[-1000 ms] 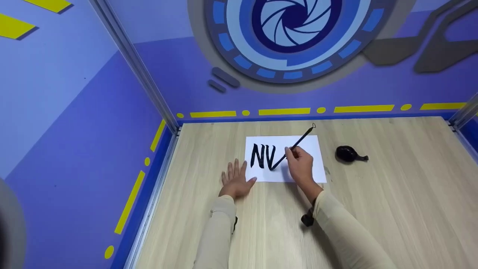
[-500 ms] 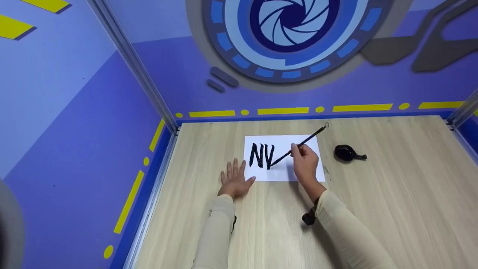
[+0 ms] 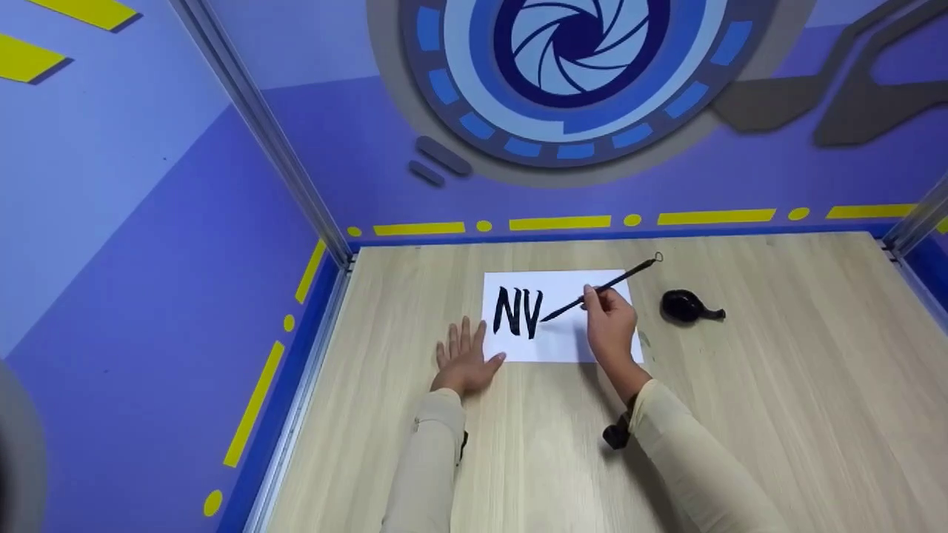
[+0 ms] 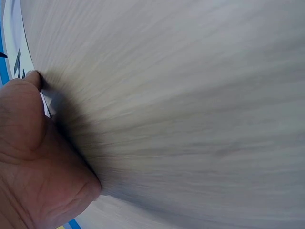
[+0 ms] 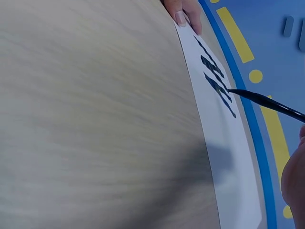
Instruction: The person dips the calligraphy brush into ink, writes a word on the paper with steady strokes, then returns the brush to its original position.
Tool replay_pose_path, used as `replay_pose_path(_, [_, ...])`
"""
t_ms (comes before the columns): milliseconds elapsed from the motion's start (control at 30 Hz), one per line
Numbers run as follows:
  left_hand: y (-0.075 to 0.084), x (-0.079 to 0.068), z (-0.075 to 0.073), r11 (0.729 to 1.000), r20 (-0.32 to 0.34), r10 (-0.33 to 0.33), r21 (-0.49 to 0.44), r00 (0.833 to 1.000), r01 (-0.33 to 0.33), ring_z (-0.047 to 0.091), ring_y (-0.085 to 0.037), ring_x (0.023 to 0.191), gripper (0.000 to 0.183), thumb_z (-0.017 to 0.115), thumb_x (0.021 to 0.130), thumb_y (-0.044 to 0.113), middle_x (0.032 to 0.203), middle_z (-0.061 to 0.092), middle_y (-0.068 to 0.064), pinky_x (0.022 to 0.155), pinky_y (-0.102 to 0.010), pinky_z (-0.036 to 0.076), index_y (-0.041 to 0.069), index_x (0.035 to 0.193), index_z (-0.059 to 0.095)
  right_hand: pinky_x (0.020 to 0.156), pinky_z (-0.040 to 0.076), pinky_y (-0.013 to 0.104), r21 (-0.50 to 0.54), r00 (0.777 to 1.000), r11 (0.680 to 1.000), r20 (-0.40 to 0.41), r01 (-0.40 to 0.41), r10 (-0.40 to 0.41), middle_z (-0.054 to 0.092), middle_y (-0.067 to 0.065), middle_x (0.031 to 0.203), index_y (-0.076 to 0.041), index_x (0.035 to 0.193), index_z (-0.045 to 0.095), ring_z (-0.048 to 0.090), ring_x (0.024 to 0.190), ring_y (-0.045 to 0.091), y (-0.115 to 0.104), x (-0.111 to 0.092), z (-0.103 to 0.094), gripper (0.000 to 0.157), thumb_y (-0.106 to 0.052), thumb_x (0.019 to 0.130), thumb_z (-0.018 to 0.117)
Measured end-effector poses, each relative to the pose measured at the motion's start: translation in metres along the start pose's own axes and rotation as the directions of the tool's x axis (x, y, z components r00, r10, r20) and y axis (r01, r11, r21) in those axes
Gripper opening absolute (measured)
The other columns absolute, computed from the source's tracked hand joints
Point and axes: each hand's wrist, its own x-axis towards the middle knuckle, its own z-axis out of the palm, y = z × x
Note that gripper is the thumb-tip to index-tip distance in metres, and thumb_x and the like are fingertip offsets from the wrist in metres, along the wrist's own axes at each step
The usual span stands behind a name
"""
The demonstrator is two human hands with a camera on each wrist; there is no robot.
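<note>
My right hand [image 3: 611, 326] pinches a thin black writing brush [image 3: 566, 306] with a small loop at its upper end. The brush slants down to the left, its tip close over a white sheet of paper [image 3: 566, 349], just right of black painted letters [image 3: 518, 312] that look like NV. In the right wrist view, the brush [image 5: 267, 101] overlaps the edge of the strokes with its dark tip. Fingers spread, my left hand [image 3: 468, 364] rests flat at the sheet's lower left corner, thumb on the paper. The left wrist view shows its palm side [image 4: 43, 162] low against the wood.
A rounded black object with a narrow neck [image 3: 685, 306] lies on the wooden table [image 3: 778, 355] right of the paper. Small dark smudges mark the wood by the sheet's right edge. Blue-purple printed walls [image 3: 326, 163] with metal corner posts bound the table behind and left.
My right hand has shifted right, and the brush leans lower to the right. Its tip has come away from the foot of the last stroke. My left hand has stayed in place.
</note>
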Motion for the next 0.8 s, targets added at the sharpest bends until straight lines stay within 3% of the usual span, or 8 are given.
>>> replay_pose_path(233, [-0.0041, 0.0058, 0.0022, 1.0, 0.013, -0.011, 0.014, 1.0, 0.011, -0.022, -0.035, 0.167, 0.086, 0.039, 0.107, 0.069, 0.18, -0.023, -0.005, 0.134, -0.066, -0.01, 0.034, 0.173, -0.003, 0.069, 0.047, 0.02, -0.022, 0.999, 0.999, -0.024, -0.047, 0.046, 0.078, 0.016, 0.09, -0.002, 0.094, 0.078, 0.063, 0.078, 0.009, 0.0032, 0.004, -0.0047, 0.03, -0.03, 0.104, 0.071])
replay_pose_path(633, [-0.0032, 0.0032, 0.0019, 1.0, -0.015, -0.005, 0.005, 1.0, 0.005, -0.02, -0.036, 0.168, 0.086, 0.039, 0.107, 0.069, 0.181, -0.021, -0.005, 0.133, -0.066, -0.009, 0.033, 0.173, -0.001, 0.078, 0.055, 0.012, 0.002, 0.997, 0.997, -0.027, -0.071, 0.071, 0.08, 0.018, 0.106, -0.001, 0.109, 0.078, 0.071, 0.089, 0.006, 0.0021, 0.0074, -0.0065, 0.029, -0.028, 0.106, 0.069])
replay_pose_path(800, [0.0011, -0.0012, -0.0018, 1.0, -0.006, 0.005, -0.013, 1.0, -0.005, -0.021, -0.036, 0.168, 0.086, 0.04, 0.107, 0.068, 0.181, -0.021, -0.005, 0.133, -0.067, -0.01, 0.032, 0.174, 0.0, 0.076, 0.053, 0.011, -0.007, 0.997, 0.997, -0.042, -0.072, 0.072, 0.08, 0.02, 0.105, -0.001, 0.108, 0.079, 0.071, 0.092, 0.014, 0.003, 0.0077, -0.008, 0.029, -0.028, 0.106, 0.069])
